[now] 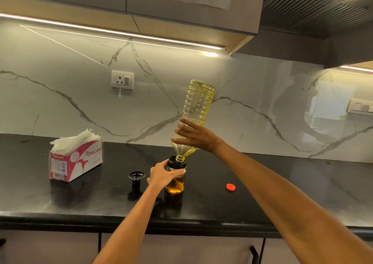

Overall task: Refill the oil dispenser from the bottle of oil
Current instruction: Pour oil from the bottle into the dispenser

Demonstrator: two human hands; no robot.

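A clear plastic oil bottle (197,104) is turned almost upside down, its mouth set into the black neck of the glass oil dispenser (176,185). Yellow oil sits in the bottle's shoulder, and amber oil fills the dispenser's lower part. My right hand (193,135) grips the bottle near its shoulder. My left hand (163,176) curls round the dispenser's upper body and holds it on the black countertop (262,187). The dispenser's black stopper (136,181) stands on the counter to the left. A red bottle cap (230,187) lies to the right.
A red and white tissue box (74,160) stands on the counter at the left. A marble backsplash with a wall socket (122,80) rises behind. Cabinets hang overhead and a hood sits at the top right. The counter's front edge runs below my arms.
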